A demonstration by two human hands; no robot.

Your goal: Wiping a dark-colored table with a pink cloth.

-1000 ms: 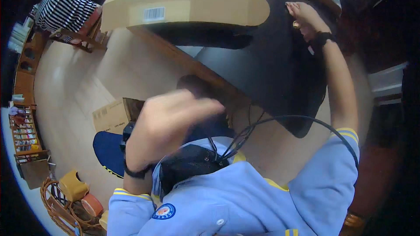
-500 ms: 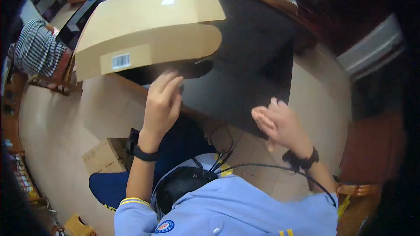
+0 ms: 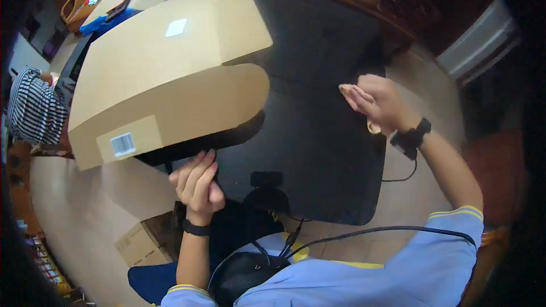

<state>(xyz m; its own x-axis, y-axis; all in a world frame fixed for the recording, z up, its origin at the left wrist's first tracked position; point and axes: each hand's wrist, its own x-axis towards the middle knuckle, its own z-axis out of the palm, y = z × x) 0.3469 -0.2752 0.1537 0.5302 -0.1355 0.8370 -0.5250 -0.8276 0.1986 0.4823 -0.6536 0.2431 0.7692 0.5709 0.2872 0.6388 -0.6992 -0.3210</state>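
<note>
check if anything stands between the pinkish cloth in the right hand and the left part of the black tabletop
Yes: the large cardboard box sits over the left part of the tabletop. Between the pinkish cloth in the right hand and the box, nothing visible stands in the way.

Over the black table [image 3: 318,148], my cloth [image 3: 354,95] is pale peach. On the table's left, I see a tan box [image 3: 153,62]; beyond that side, a black-and-white striped top [image 3: 35,105].

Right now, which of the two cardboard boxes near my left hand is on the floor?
The small cardboard box, at the lower left of the picture; the much larger box, bearing the barcode label, rests on the black table.
</note>
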